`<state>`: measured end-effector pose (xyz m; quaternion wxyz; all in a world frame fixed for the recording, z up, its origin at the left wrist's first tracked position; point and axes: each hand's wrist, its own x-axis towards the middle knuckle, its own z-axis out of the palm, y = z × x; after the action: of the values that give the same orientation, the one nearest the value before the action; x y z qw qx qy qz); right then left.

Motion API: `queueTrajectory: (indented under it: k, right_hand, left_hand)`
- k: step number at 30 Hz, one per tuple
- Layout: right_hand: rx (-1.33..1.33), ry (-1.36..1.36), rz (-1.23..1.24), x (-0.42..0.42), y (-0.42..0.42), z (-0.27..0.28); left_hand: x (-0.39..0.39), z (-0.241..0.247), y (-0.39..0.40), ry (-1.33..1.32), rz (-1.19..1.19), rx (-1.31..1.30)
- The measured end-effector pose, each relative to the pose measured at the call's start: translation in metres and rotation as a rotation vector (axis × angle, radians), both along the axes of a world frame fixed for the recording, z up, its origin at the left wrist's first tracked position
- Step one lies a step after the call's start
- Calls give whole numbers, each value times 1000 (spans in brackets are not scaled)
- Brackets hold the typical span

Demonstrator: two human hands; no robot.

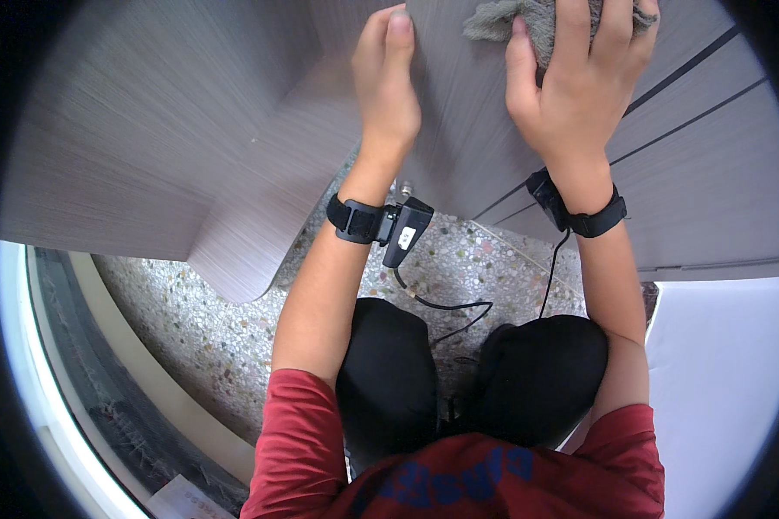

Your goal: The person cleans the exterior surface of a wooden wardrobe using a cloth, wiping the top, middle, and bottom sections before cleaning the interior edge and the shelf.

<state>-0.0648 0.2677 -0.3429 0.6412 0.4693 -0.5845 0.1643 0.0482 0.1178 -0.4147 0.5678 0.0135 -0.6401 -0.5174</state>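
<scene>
At the top of the view my right hand [574, 97] presses a crumpled grey cloth [493, 21] against a grey wood-grain cabinet door [467, 130]. The cloth bunches under my fingers and sticks out to the left of my thumb. My left hand [389, 84] holds the door's left edge, with the thumb along that edge and the other fingers curled and partly hidden. Each wrist wears a black strap with a small black device and a cable.
Left of the door are the cabinet's wood-grain side and base panels [234, 156]. Speckled terrazzo floor [396, 285] lies below, crossed by the left device's black cable [454, 307]. A curved-looking window frame [58, 415] borders the left. A white surface [720, 389] stands at right.
</scene>
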Motion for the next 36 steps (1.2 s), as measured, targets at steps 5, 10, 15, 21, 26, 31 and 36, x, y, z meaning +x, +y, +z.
queueTrajectory:
  k: [5, 10, 15, 21, 26, 31, 36]
  right_hand:
    - [2, -16, 13, 4, -5, -5]
    - [26, -9, 32, 3, -7, -11]
    - [78, -148, 161, 24, -15, -30]
    - [459, -289, 138, 35, -21, -135]
    - [981, -23, 116, 29, -5, -229]
    - [697, -62, 163, 21, -15, -201]
    - [131, -267, 124, 29, -8, -78]
  left_hand:
    - [-2, 0, 2, -1, -24, 49]
    - [-3, -3, -3, -10, 16, -5]
    - [-3, -2, -2, -5, 24, -3]
    - [-2, -8, -10, -64, -43, 55]
    - [-10, -11, -19, -98, 12, -61]
    - [-8, 2, 2, -86, 34, -32]
    - [-5, 1, 3, -38, -24, -8]
